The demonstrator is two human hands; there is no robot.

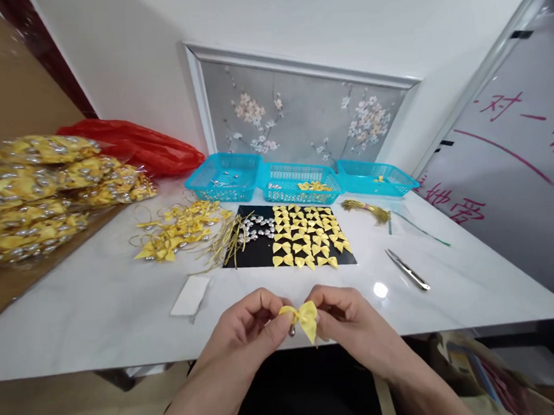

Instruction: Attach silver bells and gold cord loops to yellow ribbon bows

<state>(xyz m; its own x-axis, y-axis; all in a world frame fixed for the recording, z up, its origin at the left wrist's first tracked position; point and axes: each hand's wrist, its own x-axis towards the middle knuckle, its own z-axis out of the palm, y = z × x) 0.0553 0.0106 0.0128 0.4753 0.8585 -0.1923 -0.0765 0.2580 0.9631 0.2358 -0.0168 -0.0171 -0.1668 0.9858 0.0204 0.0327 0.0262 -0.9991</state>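
Yellow bow sits between left hand and right hand, above the table's near edge; fingers of each are closed, pinching its sides; middle blue basket contains yellow bows and silvery beads.

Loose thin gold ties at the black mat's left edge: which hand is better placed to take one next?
Left, I'd judge: the left hand is nearer those ties, while the right hand could hold the yellow ribbon bow.
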